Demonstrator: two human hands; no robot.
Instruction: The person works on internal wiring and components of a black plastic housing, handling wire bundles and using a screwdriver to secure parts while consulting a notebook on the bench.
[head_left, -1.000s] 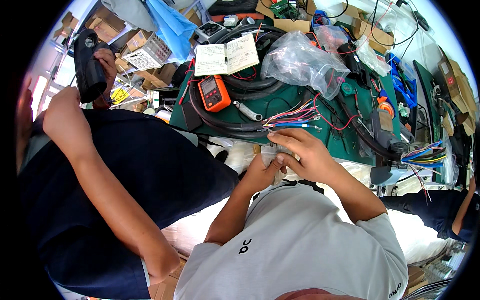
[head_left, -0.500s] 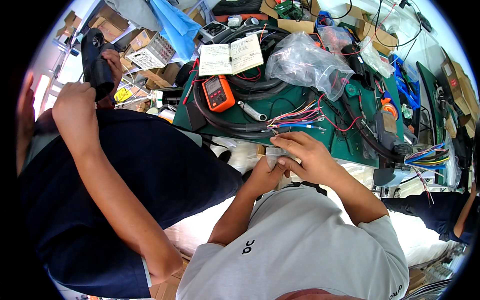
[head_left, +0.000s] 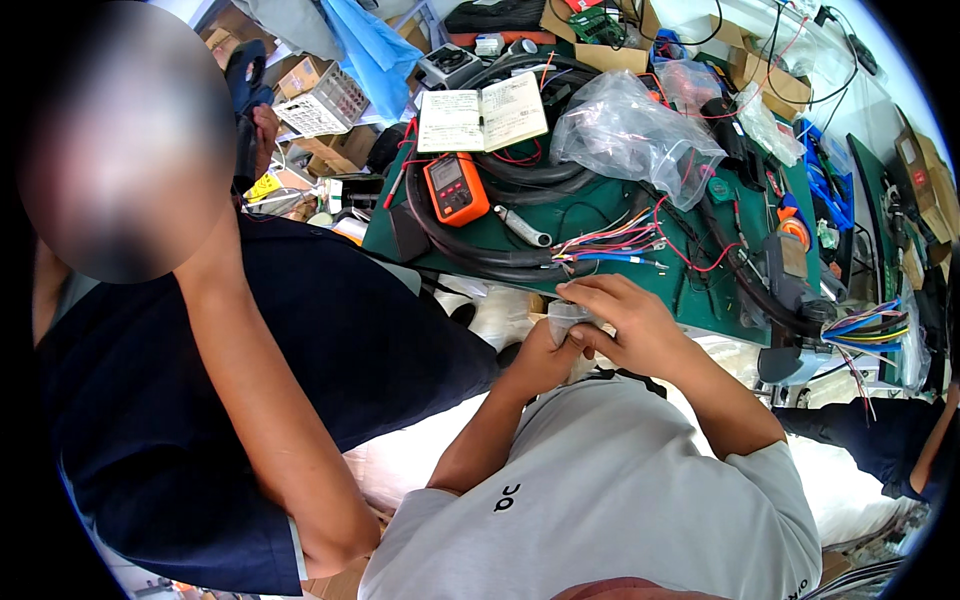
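In front of my shirt, at the table's near edge, my left hand closes around a small clear plastic bag. My right hand reaches over from the other side, its thumb pressed against the bag and its fingers stretched across the top. What the bag contains is too small to tell. Just beyond my fingers, a thick black cable ends in a fan of stripped coloured wires. A ratchet wrench and an orange handheld meter lie behind it.
On the green table are an open notebook, a large clear plastic bag and a second cable with loose wires overhanging the right side. A co-worker in dark clothes stands close on my left, holding a black object.
The view has shifted a little, so the table and my hands appear farther right. Both hands keep hold of the small bag. The co-worker's head now covers part of the black object.
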